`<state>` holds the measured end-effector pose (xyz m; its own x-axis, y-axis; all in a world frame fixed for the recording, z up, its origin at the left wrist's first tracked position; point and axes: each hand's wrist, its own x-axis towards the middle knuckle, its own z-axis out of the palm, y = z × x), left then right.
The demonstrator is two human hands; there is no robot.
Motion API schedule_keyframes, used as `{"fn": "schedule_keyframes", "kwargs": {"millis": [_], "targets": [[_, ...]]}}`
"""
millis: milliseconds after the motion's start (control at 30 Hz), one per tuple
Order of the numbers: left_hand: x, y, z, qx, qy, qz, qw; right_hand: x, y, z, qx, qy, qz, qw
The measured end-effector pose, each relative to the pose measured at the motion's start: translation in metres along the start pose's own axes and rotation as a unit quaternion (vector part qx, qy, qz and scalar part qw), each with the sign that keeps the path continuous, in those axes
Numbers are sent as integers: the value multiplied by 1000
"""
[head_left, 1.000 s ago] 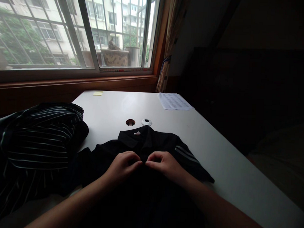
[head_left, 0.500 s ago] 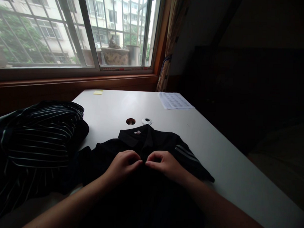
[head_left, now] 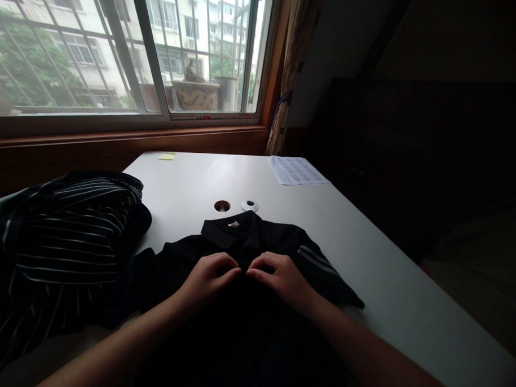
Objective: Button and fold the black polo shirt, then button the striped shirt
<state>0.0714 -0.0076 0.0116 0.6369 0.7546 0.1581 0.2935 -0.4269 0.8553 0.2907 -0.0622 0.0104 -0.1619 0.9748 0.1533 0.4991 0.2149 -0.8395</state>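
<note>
A black collared shirt (head_left: 253, 329) lies spread on the white table, its collar toward the window and pale stripes on the right sleeve. Over the front, just below the collar, my left hand (head_left: 213, 276) pinches the dark cloth between thumb and fingers. Facing it, my right hand (head_left: 276, 276) makes the same pinch, with a small gap between the two sets of fingertips. The cloth is so dark that any button or edge between the fingers cannot be made out.
Dark clothing with white stripes (head_left: 74, 238) is heaped at the left. Behind the collar are a round hole (head_left: 222, 206) in the table (head_left: 190, 182) and a white cap (head_left: 249, 206). Printed sheets (head_left: 299, 171) and a yellow note (head_left: 167, 156) lie at the far edge, below the barred window.
Both hands have shifted very slightly up toward the collar, still pinching. The shirt and everything around it look the same.
</note>
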Motion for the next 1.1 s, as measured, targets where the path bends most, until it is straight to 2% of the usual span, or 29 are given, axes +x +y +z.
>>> {"fn": "schedule_keyframes", "kwargs": {"millis": [267, 400, 533, 800, 933, 1000, 1100], "targets": [[-1, -2, 1, 31, 5, -4, 999, 3, 7, -3, -48, 7, -27, 998], [-1, -7, 1, 104, 26, 27, 994, 1, 12, -2, -149, -3, -37, 988], [0, -14, -1, 200, 34, 71, 977, -1, 18, -3, -275, -19, -25, 961], [3, -30, -8, 357, 44, 111, 926, -2, 27, -10, -351, -37, -13, 936], [3, -27, -13, 336, 69, 137, 929, -1, 31, -11, -361, -26, 0, 932], [1, -22, -14, 307, 72, 179, 932, 0, 32, -11, -363, -21, 1, 931], [-4, -15, -12, 302, 36, 257, 918, 0, 33, -10, -364, -17, -3, 931]]}}
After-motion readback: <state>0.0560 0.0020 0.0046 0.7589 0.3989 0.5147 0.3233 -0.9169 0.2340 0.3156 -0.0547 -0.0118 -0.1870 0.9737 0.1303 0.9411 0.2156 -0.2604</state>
